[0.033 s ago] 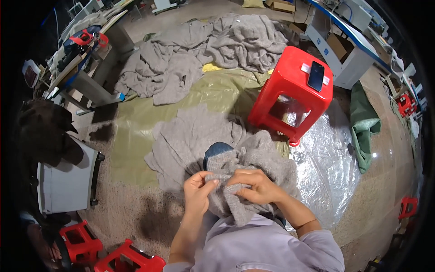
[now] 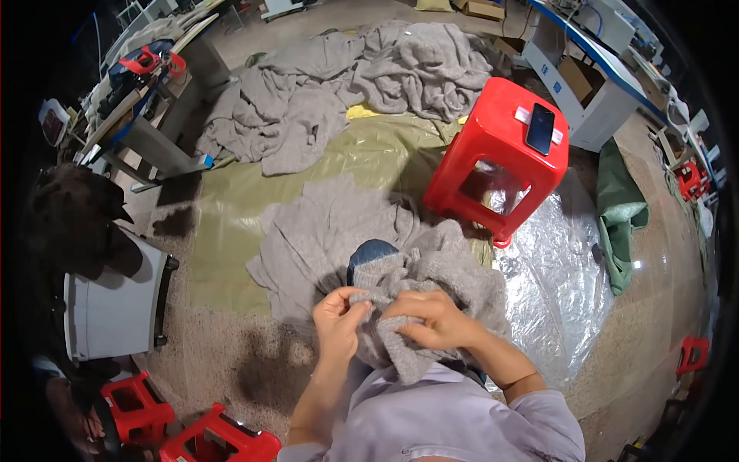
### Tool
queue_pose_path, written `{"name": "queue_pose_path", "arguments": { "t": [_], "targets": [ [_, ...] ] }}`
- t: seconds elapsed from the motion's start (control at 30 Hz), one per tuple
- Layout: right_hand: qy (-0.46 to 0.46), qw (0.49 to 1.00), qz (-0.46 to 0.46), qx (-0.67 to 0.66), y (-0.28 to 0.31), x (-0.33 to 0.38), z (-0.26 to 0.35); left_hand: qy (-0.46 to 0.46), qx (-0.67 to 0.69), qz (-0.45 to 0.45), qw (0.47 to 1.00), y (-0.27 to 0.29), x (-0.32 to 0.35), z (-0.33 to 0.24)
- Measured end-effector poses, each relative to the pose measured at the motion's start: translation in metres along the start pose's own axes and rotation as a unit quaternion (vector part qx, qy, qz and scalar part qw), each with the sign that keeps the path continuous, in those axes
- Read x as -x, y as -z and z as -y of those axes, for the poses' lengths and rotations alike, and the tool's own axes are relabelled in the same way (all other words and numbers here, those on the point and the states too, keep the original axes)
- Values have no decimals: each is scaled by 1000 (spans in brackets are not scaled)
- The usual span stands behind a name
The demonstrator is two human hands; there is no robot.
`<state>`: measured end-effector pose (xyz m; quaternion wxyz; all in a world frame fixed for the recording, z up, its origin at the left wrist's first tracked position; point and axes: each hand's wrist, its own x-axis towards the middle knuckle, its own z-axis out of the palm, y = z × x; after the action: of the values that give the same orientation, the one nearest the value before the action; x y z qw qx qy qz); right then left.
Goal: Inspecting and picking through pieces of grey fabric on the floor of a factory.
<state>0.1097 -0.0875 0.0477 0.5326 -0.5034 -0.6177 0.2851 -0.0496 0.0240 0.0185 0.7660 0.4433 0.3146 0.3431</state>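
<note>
A grey knitted garment [image 2: 454, 269] lies bunched over my lap, in front of my lilac shirt. Thumb and fingers of my left hand [image 2: 336, 317] pinch an edge of the knit. Just beside it, my right hand [image 2: 433, 319] is closed on another fold, its fingers curled over the cloth. A short strip of the garment hangs down below the right hand. Between the folds, a patch of dark blue cloth [image 2: 371, 251] shows just beyond my hands. More grey knit [image 2: 323, 223] spreads out over the ground sheet ahead.
A tall red plastic stool [image 2: 489, 127] stands ahead right, with a phone [image 2: 540, 129] on top. Heaped grey knitwear [image 2: 419, 69] lies farther off on an olive sheet [image 2: 231, 231]. Clear plastic [image 2: 550, 308] covers floor at right. A grey bin [image 2: 112, 312] stands left, near a person [image 2: 77, 223].
</note>
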Motion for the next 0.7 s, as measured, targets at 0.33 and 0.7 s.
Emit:
{"name": "queue_pose_path", "arguments": {
  "t": [0.33, 0.7],
  "targets": [
    [-34, 986, 40, 159, -13, 2, -2, -55, -30, -154, 986, -13, -26, 29],
    [-10, 974, -65, 217, -3, 5, 6, 83, 85, -71, 990, -1, -29, 24]
  ]
}}
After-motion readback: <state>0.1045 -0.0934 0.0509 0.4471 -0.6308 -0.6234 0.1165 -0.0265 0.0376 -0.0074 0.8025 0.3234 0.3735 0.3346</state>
